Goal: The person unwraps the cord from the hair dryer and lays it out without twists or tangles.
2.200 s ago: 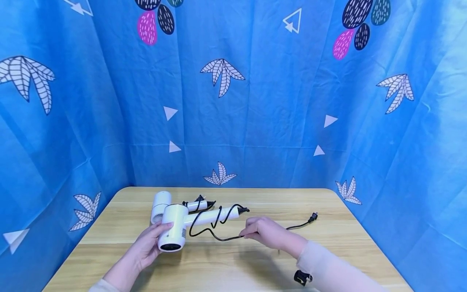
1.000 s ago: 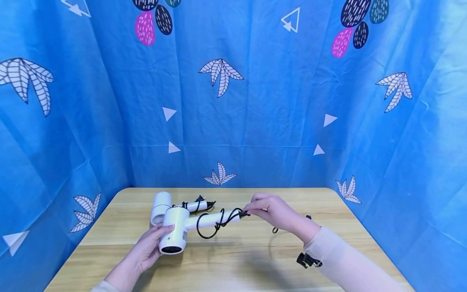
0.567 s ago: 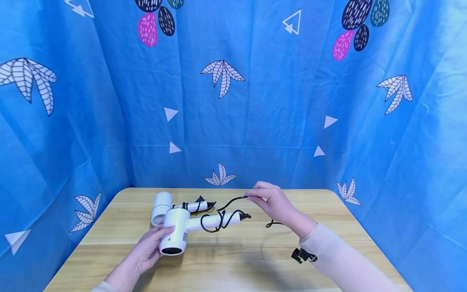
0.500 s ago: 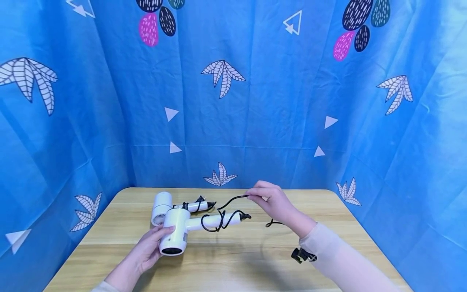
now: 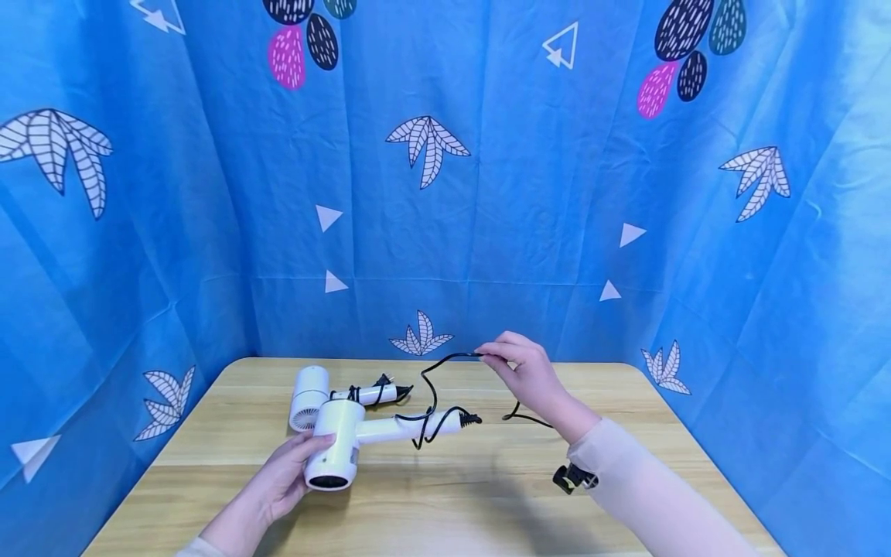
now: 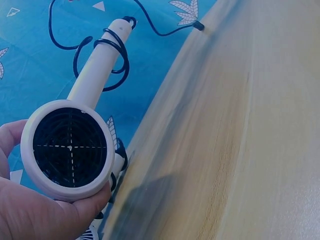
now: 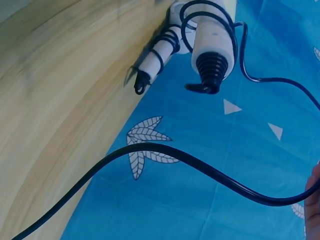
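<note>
My left hand [image 5: 288, 468] grips the barrel of a white hair dryer [image 5: 336, 433], thumb and fingers around its head. In the left wrist view the dark round end of the hair dryer [image 6: 70, 147] faces the camera. The handle stretches to the right, with black cord looped loosely about it. My right hand [image 5: 522, 367] pinches the black cord [image 5: 455, 356] and holds it raised, to the right of the handle. In the right wrist view the cord [image 7: 180, 155] arcs across, and only the edge of the right hand [image 7: 313, 205] shows.
A second white hair dryer [image 5: 309, 394] lies behind on the wooden table [image 5: 418, 518], its cord wound around its handle. A blue patterned cloth [image 5: 431, 232] surrounds the table at the back and sides. A black clip [image 5: 574, 477] hangs at the right sleeve.
The right hand has drawn the cord from low in front, past the handle's end, up and back. Loops on the handle have shifted and loosened. The left hand keeps its grip almost unmoved.
</note>
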The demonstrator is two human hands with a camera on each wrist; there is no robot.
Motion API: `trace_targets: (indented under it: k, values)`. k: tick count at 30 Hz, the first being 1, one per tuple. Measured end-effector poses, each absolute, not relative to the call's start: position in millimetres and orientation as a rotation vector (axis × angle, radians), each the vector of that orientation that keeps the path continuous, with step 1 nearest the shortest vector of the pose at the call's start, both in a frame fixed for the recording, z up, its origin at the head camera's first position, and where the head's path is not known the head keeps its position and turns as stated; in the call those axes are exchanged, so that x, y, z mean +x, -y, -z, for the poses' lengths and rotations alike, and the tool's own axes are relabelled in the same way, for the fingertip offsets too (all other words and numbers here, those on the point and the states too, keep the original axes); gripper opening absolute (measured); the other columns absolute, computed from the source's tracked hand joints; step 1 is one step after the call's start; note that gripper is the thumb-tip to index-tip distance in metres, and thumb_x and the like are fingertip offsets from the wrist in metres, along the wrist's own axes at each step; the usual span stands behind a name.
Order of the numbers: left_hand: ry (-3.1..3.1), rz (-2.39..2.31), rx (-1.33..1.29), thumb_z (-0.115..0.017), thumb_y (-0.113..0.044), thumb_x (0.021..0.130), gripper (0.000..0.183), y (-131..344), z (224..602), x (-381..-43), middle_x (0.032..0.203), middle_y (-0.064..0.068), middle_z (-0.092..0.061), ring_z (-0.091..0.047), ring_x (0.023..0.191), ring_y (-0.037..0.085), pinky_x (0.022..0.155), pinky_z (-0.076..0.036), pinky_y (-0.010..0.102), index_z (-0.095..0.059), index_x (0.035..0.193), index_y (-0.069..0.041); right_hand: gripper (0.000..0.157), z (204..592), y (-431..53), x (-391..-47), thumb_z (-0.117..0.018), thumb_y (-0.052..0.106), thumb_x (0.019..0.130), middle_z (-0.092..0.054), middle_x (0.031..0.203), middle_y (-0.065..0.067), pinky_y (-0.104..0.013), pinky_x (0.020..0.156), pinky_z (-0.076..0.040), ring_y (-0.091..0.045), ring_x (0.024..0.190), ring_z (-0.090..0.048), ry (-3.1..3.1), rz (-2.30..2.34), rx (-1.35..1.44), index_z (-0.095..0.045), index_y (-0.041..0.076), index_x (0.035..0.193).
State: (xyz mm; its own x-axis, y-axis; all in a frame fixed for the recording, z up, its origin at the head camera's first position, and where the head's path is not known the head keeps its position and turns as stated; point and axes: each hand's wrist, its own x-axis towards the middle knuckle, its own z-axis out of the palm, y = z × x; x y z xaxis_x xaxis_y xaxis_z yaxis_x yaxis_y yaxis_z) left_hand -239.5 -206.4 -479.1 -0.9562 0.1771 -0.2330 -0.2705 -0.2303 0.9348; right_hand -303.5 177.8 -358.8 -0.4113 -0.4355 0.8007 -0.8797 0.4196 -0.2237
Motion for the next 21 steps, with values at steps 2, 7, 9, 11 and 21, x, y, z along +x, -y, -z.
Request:
trace_targets:
  k: [2,7,9,11,21]
  values:
    - [-1.743,-2.261,-0.119,-0.059,-0.022,0.099,0.078,205.7,478.8,-239.1,0.112,0.005,-0.066,-0.065,0.104,0.019,0.094,-0.053,0.036,-0.012,0.153,0.009,0.02,359.3,-178.5,-305.4,-0.075,-0.004,0.085,-0.068,0.087,0.0,-0.023,0.065,-0.05,-0.012,0.078,-0.06,2.015,-0.854,1.092,-0.078,0.006,0.101]
    - [-1.742,-2.255,-0.111,-0.059,-0.023,0.099,0.078,204.6,477.1,-238.5,0.111,0.005,-0.066,-0.065,0.104,0.02,0.094,-0.053,0.037,-0.011,0.154,0.009,0.019,360.5,-179.9,-309.2,-0.076,-0.002,0.085,-0.067,0.086,0.002,-0.024,0.062,-0.049,-0.01,0.075,-0.058,2.027,-0.836,1.037,-0.078,0.007,0.101]
    - [-1.737,-2.253,-0.101,-0.059,-0.023,0.1,0.078,204.6,476.5,-238.6,0.112,0.004,-0.067,-0.065,0.104,0.02,0.094,-0.053,0.038,-0.011,0.154,0.009,0.019,361.3,-180.5,-310.8,-0.076,-0.002,0.085,-0.067,0.086,0.004,-0.024,0.06,-0.048,-0.009,0.074,-0.057,2.041,-0.833,1.009,-0.079,0.008,0.101]
    - [-1.735,-2.252,-0.099,-0.058,-0.022,0.1,0.078,204.5,476.2,-238.6,0.112,0.005,-0.067,-0.065,0.105,0.02,0.095,-0.053,0.038,-0.011,0.154,0.009,0.019,362.6,-181.0,-312.7,-0.076,-0.001,0.085,-0.066,0.085,0.005,-0.024,0.059,-0.048,-0.009,0.074,-0.056,2.05,-0.83,0.988,-0.079,0.008,0.101]
    - [-1.728,-2.247,-0.08,-0.057,-0.022,0.101,0.078,206.2,475.7,-236.3,0.113,0.005,-0.065,-0.065,0.105,0.019,0.095,-0.053,0.037,-0.008,0.154,0.008,0.017,375.1,-186.9,-324.1,-0.076,0.001,0.085,-0.065,0.082,0.006,-0.024,0.059,-0.049,-0.008,0.071,-0.055,2.071,-0.808,0.925,-0.079,0.01,0.099]
